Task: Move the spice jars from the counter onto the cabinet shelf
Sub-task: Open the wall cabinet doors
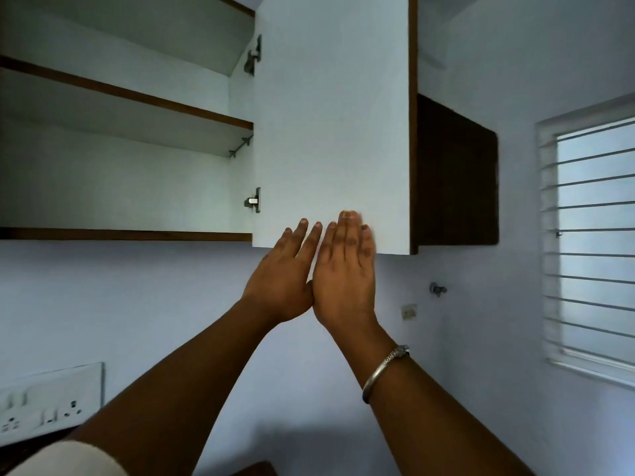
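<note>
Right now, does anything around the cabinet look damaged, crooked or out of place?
Nothing looks damaged or askew. The cabinet door stands open and the shelf sits level. The left hand and right hand lie flat against the door's lower part. No spice jars show here.

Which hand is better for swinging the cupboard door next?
Probably the right hand: it lies flat on the door, farther from the hinges and nearer its free edge than the left hand.

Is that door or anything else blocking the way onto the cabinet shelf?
Nothing visible does. The door is swung open, right of the shelf; the left hand and right hand rest flat on it. No jars show.
</note>
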Demonstrator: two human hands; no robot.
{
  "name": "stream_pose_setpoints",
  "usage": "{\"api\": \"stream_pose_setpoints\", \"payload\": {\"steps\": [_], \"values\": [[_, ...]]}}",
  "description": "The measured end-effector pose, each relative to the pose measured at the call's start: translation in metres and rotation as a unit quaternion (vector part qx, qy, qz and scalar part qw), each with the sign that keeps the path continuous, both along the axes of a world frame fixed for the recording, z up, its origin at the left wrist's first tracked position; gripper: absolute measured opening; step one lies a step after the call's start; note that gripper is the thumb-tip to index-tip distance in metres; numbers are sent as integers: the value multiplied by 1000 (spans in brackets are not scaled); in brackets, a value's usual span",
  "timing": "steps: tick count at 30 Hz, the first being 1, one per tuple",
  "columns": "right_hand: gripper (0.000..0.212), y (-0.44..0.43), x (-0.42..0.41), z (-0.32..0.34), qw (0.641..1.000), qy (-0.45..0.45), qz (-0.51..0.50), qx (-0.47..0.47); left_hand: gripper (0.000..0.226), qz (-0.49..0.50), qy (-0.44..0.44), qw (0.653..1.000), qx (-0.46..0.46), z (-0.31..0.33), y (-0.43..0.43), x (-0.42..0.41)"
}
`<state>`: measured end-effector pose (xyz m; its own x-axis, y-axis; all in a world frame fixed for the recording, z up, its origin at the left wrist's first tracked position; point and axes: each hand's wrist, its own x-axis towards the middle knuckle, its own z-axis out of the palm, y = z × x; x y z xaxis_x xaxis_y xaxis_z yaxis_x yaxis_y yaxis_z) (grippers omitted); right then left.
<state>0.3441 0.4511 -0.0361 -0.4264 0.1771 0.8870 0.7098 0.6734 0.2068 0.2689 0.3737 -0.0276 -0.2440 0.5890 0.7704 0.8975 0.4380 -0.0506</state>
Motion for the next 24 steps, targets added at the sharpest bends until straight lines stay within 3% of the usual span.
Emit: {"api": "stream_pose_setpoints", "payload": {"steps": [10,17,24], "values": [[96,-125,-111,-1,966,-71,246,-28,92,213,109,967,-84,2,-155,-101],[92,-215,-196,-1,934,-58,350,-49,94,313,134,935,-101,5,-267,-178],[86,-285,-271,5,890,-16,436,-135,94,374,156,909,-95,14,-352,-235]]}}
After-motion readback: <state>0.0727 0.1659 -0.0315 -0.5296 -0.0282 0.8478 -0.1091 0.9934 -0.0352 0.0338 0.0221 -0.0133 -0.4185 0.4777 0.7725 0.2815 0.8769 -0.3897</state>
